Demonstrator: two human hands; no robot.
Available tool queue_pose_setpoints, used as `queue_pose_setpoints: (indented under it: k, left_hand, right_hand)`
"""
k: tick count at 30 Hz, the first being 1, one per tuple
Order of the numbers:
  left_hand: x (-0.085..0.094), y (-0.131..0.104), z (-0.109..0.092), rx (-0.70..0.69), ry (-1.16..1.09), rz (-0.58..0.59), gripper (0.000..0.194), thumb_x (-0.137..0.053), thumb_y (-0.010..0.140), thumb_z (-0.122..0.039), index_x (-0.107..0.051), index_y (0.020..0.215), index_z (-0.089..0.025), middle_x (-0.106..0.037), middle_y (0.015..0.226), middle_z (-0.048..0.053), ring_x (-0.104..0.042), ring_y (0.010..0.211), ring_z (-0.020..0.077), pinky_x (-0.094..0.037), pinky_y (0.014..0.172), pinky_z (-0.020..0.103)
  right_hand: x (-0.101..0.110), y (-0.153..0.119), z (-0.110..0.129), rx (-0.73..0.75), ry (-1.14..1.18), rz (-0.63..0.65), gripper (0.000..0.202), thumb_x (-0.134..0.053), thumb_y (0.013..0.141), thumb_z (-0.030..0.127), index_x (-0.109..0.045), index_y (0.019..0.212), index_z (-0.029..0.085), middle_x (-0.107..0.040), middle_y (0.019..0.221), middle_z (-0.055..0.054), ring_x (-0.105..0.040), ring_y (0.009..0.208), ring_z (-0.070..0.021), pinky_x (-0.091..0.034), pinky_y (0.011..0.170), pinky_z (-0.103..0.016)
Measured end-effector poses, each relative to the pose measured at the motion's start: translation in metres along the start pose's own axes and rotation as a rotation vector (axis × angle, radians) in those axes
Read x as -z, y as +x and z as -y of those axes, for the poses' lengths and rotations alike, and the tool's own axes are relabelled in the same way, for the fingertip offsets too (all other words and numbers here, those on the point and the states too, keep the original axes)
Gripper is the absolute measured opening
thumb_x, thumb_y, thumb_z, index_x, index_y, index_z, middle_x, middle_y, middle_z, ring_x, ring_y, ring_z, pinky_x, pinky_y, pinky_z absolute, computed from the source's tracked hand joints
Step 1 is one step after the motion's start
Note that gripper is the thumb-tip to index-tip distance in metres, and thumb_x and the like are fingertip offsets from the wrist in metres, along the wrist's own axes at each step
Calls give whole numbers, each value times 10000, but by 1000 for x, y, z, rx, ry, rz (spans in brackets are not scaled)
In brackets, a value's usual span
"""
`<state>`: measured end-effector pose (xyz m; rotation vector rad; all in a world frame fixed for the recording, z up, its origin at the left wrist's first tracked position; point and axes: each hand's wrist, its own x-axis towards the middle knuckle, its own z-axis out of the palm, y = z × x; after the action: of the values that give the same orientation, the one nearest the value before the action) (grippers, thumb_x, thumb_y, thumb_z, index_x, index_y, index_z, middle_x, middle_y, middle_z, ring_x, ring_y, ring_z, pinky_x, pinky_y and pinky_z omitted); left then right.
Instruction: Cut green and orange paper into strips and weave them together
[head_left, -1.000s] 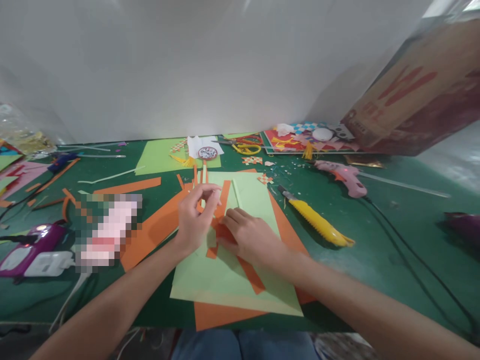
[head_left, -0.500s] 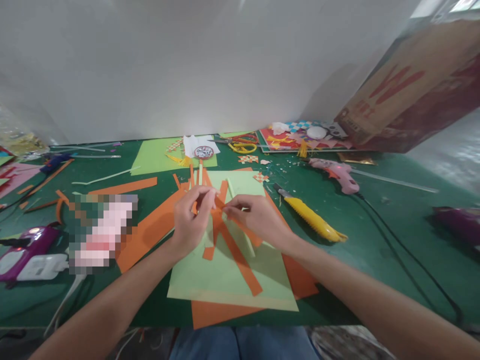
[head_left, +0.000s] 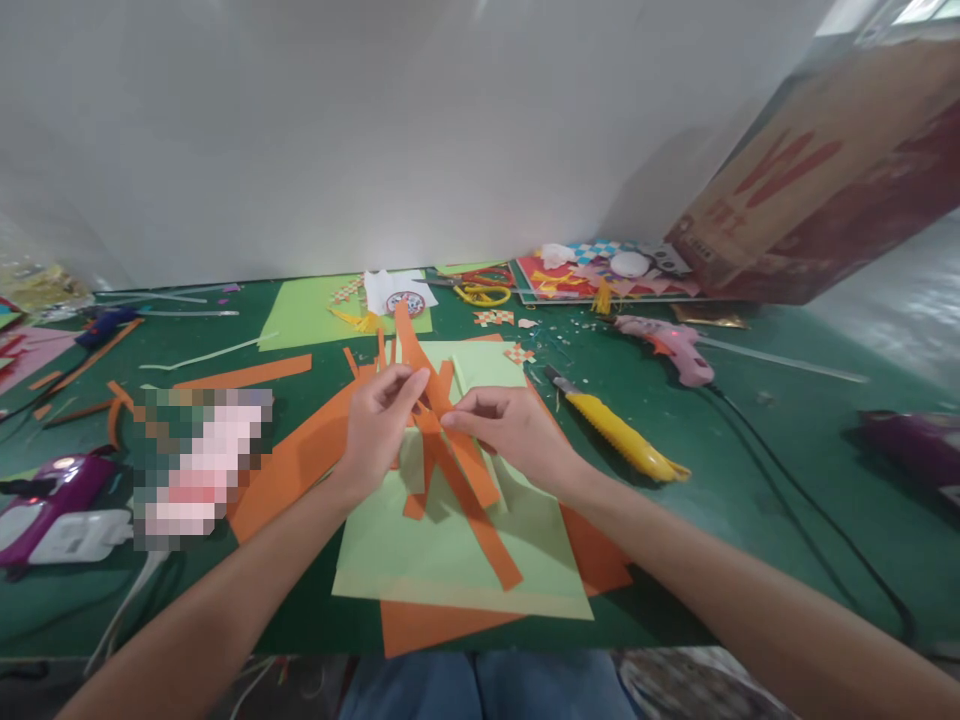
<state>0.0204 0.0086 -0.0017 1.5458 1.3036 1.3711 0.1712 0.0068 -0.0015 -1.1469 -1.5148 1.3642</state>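
Note:
Both hands hold an orange paper strip [head_left: 475,468] up above a light green sheet [head_left: 450,560]. My left hand [head_left: 379,425] pinches the strip from its left side, thumb and fingertips together. On the strip's right edge, my right hand [head_left: 506,430] closes thumb against fingers. The strip slants from the upper left, near a round patterned piece, down to the right. Beneath it, another orange strip [head_left: 487,535] and shorter ones lie crossed on the green sheet. Larger orange paper [head_left: 289,470] sticks out from under that sheet.
Right of the sheet lies a yellow utility knife [head_left: 622,435], with a pink glue gun [head_left: 675,345] and its cord beyond. Yellow-handled scissors [head_left: 482,294] are at the back. To the left are a blurred pink object [head_left: 202,470] and a purple power strip [head_left: 64,500]. A paper bag [head_left: 817,180] leans at right.
The orange strip between my hands has come up and turned, so its length now shows from upper left to lower right. Both hands stay almost in place.

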Motion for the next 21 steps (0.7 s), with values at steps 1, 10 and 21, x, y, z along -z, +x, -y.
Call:
queue_pose_setpoints:
  k: [1, 10, 21]
  left_hand:
    - [0, 1, 0, 1, -11, -14, 273, -584, 826, -340, -536, 605, -186, -517, 543, -33, -500, 536, 102, -413, 532, 222]
    - [0, 4, 8, 12, -108, -98, 219, -642, 787, -332, -581, 636, -186, -522, 533, -37, -507, 502, 89, -429, 486, 206]
    - [-1, 5, 9, 165, -265, 8, 219, -677, 754, -371, -629, 674, -173, -559, 566, -25, -511, 498, 82, -440, 491, 209]
  right_hand:
    - [0, 1, -1, -3, -10, 12, 231, -661, 682, 358, -588, 574, 168, -463, 463, 67, -328, 423, -49, -255, 420, -227]
    - [3, 2, -5, -65, -36, 181, 176, -644, 701, 298, -598, 588, 172, -507, 473, 51, -392, 419, -57, -274, 393, -205]
    - [7, 5, -4, -86, 84, 196, 304, -551, 800, 416, -596, 654, 153, -646, 598, -26, -586, 492, -102, -352, 413, -200]
